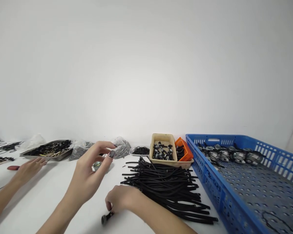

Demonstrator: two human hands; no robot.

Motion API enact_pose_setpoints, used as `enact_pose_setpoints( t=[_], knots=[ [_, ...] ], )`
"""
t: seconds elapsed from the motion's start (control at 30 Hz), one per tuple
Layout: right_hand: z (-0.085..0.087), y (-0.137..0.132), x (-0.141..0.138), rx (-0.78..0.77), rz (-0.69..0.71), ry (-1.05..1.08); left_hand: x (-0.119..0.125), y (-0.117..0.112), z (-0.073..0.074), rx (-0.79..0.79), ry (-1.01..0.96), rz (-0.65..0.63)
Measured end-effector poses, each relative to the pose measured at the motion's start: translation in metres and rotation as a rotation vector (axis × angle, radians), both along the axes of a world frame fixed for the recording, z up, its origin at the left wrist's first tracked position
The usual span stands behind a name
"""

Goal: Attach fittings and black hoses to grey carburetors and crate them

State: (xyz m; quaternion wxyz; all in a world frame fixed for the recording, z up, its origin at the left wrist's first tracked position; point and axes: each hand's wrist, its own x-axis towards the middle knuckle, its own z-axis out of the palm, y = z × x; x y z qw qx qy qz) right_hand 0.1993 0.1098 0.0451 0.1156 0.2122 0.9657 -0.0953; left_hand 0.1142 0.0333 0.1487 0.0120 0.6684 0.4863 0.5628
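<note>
My left hand (pixel 89 175) is raised over the white table, thumb and index fingertips drawn close together in a pinch. Anything between those tips is too small to make out. Lower down, my right hand (pixel 122 198) has its fingers curled down on a small black part with a round grey end (pixel 104 219), close to the tabletop. Right beside that hand lies a wide pile of black tubes (pixel 166 188), partly covered by my right forearm. Behind my left hand, a small round greenish item (pixel 96 165) is partly hidden.
A blue crate (pixel 217 185) with metal-and-black assemblies stands at right. Beside it are a beige bin (pixel 163 161) of small parts and an orange basket (pixel 188 156). Black rings lie in a shallow tray (pixel 132 154). At left, another person's hand (pixel 30 169) is near a metal tray (pixel 61 158) and red handle (pixel 13 168).
</note>
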Motion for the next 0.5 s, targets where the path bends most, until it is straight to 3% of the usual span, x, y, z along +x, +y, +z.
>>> enact_pose_setpoints(
  t=[0.1,0.23,0.37,0.5],
  knots=[
    [-0.004,0.012,0.003,-0.017,0.064,0.077,-0.05,0.036,-0.034,-0.283,0.103,0.196],
    [-0.009,0.015,0.006,-0.014,0.08,0.121,-0.108,0.073,-0.086,-0.401,0.062,0.27],
    [-0.009,0.013,0.007,0.035,0.094,0.164,-0.127,0.089,-0.121,-0.399,-0.025,0.263],
    [-0.001,0.018,0.016,0.038,0.018,0.199,-0.128,0.102,-0.129,-0.373,-0.127,0.188]
  ],
)
